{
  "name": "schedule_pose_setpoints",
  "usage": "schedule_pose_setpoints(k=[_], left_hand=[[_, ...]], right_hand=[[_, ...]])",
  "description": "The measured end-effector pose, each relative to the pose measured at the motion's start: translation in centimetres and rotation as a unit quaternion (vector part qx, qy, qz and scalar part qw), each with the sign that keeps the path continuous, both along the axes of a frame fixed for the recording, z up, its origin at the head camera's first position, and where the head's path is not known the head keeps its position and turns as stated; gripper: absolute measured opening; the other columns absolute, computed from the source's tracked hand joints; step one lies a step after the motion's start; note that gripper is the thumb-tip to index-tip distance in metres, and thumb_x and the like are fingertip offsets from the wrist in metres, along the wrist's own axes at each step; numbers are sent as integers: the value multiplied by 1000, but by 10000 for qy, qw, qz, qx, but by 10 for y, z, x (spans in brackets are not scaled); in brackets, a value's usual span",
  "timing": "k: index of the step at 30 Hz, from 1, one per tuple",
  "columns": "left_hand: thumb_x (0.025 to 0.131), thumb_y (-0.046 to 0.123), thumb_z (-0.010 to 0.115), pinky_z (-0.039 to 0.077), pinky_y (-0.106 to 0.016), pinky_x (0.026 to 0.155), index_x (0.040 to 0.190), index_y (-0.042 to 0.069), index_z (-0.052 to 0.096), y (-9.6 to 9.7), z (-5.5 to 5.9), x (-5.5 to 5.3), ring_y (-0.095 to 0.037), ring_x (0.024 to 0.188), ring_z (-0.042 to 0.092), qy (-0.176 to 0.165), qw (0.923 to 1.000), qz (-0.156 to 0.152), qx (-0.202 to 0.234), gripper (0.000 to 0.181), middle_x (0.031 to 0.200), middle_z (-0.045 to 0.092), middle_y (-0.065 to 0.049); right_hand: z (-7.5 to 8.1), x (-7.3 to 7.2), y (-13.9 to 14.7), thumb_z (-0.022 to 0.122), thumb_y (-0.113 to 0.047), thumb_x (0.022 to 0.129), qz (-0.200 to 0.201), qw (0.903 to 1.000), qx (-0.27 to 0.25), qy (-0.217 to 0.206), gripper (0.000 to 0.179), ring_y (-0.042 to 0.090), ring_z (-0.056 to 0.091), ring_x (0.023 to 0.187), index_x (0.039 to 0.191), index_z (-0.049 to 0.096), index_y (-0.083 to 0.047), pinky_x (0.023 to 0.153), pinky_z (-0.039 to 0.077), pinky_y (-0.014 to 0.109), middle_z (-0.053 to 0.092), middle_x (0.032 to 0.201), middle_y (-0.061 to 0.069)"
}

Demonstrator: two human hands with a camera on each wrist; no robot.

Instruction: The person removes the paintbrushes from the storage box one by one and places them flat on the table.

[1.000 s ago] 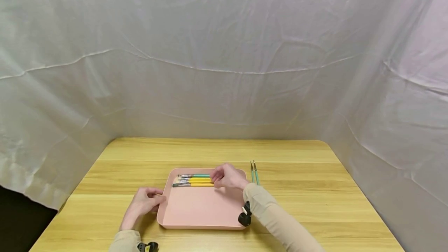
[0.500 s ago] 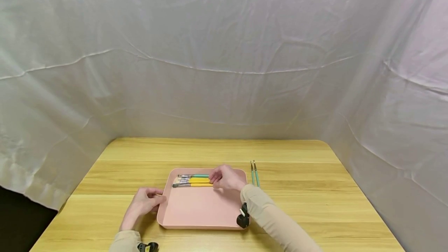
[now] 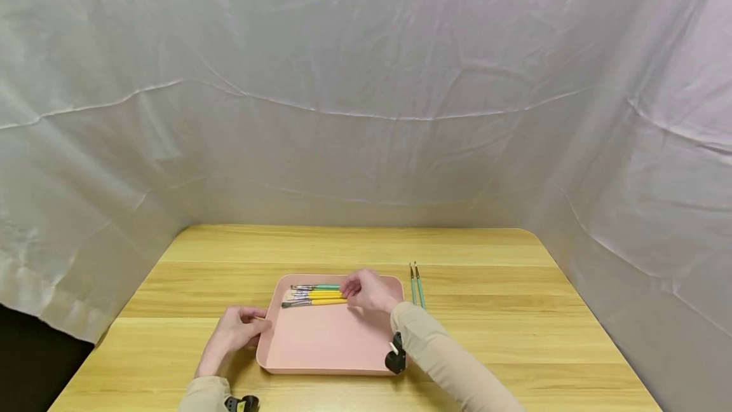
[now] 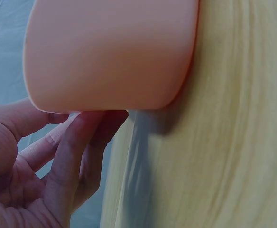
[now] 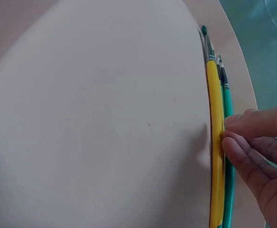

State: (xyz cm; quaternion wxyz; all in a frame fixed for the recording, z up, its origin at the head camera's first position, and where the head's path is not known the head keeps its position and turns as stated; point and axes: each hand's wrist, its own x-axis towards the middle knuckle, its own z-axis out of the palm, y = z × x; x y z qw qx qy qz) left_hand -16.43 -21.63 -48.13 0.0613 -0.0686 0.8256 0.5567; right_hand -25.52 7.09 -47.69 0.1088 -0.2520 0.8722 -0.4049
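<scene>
A pink tray [image 3: 332,336] stands on the table. Its left rim is pinched by my left hand [image 3: 234,330], with thumb and fingertips against the wall in the left wrist view. Along the tray's far side lie several paintbrushes side by side, bristles to the left: yellow-handled brushes [image 3: 327,302] and, behind them, green-handled brushes [image 3: 326,287]. My right hand [image 3: 368,291] reaches over their handles. In the right wrist view its thumb and forefinger [image 5: 233,123] pinch at a brush among the yellow [image 5: 216,109] and green handles; the fingertips partly hide which one.
Two more green paintbrushes [image 3: 419,288] lie on the wooden table [image 3: 492,310] right of the tray, bristles pointing away. Grey cloth [image 3: 366,164] hangs behind and at both sides of the table. Black wrist cameras [image 3: 396,355] sit on both sleeves.
My right hand has shifted slightly left along the brush handles, its forearm moving with it. The left hand and the tray have stayed in place.
</scene>
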Motion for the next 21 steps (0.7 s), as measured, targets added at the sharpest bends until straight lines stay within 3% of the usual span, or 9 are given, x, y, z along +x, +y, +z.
schedule_pose_setpoints(k=[10, 21], left_hand=[[84, -4, 68, 62, -29, 59, 110, -20, 64, 1, 0, 0, -17, 69, 70, -23, 10000, 87, 0, 32, 80, 74, -12], [84, -3, 68, 61, -28, 59, 110, -20, 65, 0, -1, 1, -17, 69, 70, -62, 9999, 109, 29, 31, 80, 74, -12]], right_hand=[[0, 1, -3, 70, 16, 74, -6, 9986, 411, 324, 25, 7, 61, 74, 93, 75, 0, 68, 54, 15, 74, 88, 9], [-4, -1, -4, 66, 19, 73, 256, 9970, 688, 251, 27, 7, 59, 67, 85, 74, -4, 62, 50, 14, 72, 79, 5]])
